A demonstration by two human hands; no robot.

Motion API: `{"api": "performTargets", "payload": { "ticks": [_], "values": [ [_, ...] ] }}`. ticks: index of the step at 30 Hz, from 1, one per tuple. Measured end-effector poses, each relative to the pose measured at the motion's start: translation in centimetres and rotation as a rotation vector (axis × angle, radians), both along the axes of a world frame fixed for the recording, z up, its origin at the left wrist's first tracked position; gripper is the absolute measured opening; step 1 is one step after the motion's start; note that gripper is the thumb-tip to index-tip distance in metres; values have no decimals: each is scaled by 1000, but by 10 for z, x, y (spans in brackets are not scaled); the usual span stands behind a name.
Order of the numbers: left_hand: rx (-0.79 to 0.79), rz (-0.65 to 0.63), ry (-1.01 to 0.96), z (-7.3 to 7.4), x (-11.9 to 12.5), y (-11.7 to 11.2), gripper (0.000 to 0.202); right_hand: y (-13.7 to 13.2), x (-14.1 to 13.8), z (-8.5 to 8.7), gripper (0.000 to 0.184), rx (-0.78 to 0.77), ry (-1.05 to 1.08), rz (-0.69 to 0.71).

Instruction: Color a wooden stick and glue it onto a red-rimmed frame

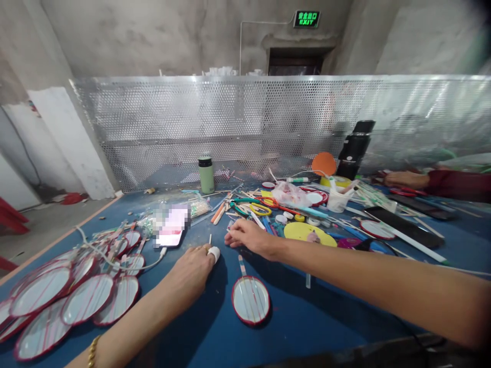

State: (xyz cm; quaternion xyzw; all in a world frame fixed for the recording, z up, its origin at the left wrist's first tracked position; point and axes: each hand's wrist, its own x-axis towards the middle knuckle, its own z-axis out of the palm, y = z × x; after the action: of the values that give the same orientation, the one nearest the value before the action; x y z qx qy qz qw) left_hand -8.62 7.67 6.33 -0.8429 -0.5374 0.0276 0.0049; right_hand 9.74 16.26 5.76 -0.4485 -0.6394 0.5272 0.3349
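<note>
My left hand (pixel 196 268) is closed above the blue table, fingers curled down. A small white wrap or roll (pixel 214 253) sits at its thumb side, and a thin pale stick (pixel 210 238) shows just beyond the fingers. Close by, my right hand (pixel 249 238) has its fingers pinched together; a small clear piece seems to show at them, too small to name. Below both hands lies a round paddle-like piece (pixel 251 301) with a red rim, pale face and short striped handle; neither hand touches it.
Similar red-rimmed round pieces (pixel 88 299) are heaped at left, beside a phone (pixel 174 227) on a white cable. Scissors (pixel 261 208), sticks and a yellow disc (pixel 310 233) clutter the right. A green bottle (pixel 206 175) and black flask (pixel 355 151) stand behind. Another person's hand (pixel 406 179) is far right.
</note>
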Motion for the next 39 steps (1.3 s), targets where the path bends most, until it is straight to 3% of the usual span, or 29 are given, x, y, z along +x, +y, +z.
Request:
{"api": "performTargets", "payload": {
  "ticks": [3,6,8,11,13,16,20,24,27,32,35,39],
  "values": [
    [22,-21,18,-2,-2,0,32,2,-4,12,21,34,25,11],
    [66,-33,7,1,0,7,24,10,11,48,20,123,82,-17],
    [101,30,-53,6,7,18,20,8,24,77,18,210,137,-79],
    [132,85,-127,13,25,45,20,-17,42,107,17,296,208,-130],
    [127,96,-132,12,40,66,26,-45,49,111,15,393,260,-143],
    [119,85,-138,2,58,92,34,-85,57,94,16,447,330,-153],
    [123,74,-133,-12,60,108,20,-109,68,60,20,454,333,-216],
    [125,86,-133,-15,53,108,28,-101,80,45,20,467,265,-228],
    [113,88,-125,-15,52,106,22,-91,84,40,22,456,241,-220],
    [97,145,-107,-8,43,119,36,-82,87,20,29,315,242,-193],
    [126,260,-107,4,27,144,37,-78,91,6,28,357,50,-209],
    [115,358,-101,12,18,177,37,-74,90,-4,15,647,-464,-175]
  ]
}}
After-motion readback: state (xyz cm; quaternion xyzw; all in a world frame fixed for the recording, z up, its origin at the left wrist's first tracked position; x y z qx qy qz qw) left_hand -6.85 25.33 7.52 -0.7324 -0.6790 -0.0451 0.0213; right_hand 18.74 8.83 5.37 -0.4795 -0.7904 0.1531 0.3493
